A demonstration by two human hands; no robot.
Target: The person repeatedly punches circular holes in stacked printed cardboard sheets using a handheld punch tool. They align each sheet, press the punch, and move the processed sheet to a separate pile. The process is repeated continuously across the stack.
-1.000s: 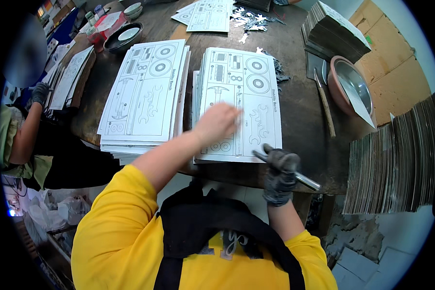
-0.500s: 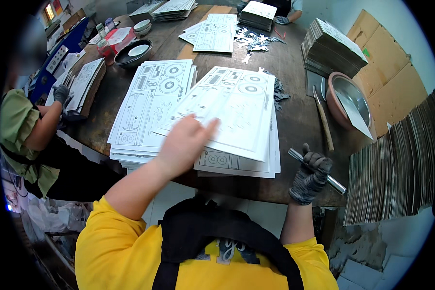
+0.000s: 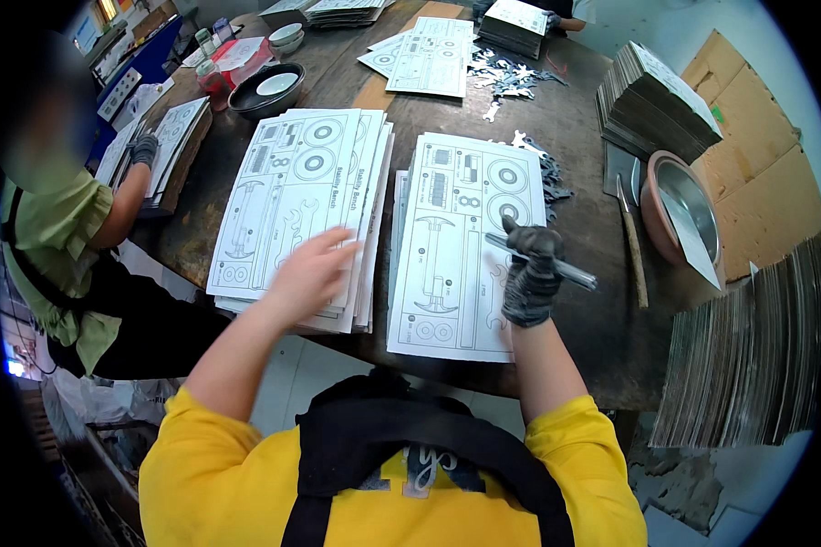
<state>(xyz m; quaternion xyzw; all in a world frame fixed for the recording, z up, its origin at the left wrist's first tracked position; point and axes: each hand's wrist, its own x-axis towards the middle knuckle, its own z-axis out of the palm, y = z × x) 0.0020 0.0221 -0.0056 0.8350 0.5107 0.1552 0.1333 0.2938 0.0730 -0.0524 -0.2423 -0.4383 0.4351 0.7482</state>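
Observation:
Two stacks of white printed boards with tool outlines lie side by side before me. Over the right edge of the left stack (image 3: pixel 274 196) hovers my bare left hand (image 3: pixel 312 273), its fingers stretched out and slightly blurred, with nothing seen in them. I cannot tell whether it touches the boards. My right hand (image 3: pixel 531 273), in a dark grey glove, is wrapped round a shiny metal rod (image 3: pixel 576 273). It is at the right edge of the right stack (image 3: pixel 438 319), partly covering the printed wrench outlines there. Small metal wrench-shaped pieces (image 3: pixel 549 173) lie just beyond that stack.
A wooden-handled tool (image 3: pixel 634 246) lies by a pinkish basin (image 3: pixel 659 201) at right. Tall board stacks (image 3: pixel 652 109) and upright sheets (image 3: pixel 748 356) line that side. More wrench pieces (image 3: pixel 511 77) lie farther back. A co-worker's gloved hand (image 3: pixel 143 149) rests on boards at left.
The tilted board under my left hand no longer lies across the two stacks, which now show apart. My left hand has shifted left; my right hand moved left over the right stack, still holding the rod.

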